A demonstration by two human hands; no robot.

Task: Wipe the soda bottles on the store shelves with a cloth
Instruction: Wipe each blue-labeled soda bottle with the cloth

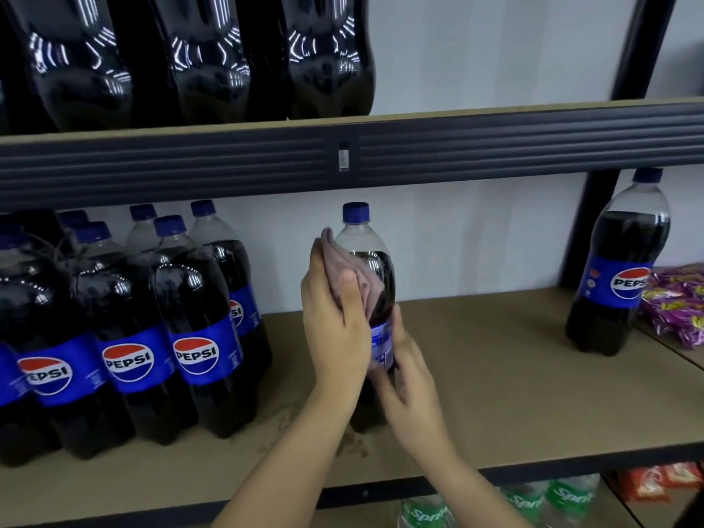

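A large Pepsi bottle [358, 238] with a blue cap stands upright in the middle of the brown shelf board [495, 375]. My left hand [331, 325] holds a pinkish-grey cloth [343, 257] against the bottle's left shoulder, with the thumb laid across the cloth. My right hand [409, 379] grips the bottle lower down at its blue label, and the two hands hide most of the bottle's lower half. A group of several Pepsi bottles [194, 329] stands at the left of the same shelf. A single Pepsi bottle [621, 276] stands at the right.
Dark soda bottles [198, 59] line the shelf above, over a black beam [495, 146]. A black upright post [594, 222] stands at the right, with purple snack packs [674, 306] past it. Green Sprite bottles [533, 501] sit on the shelf below.
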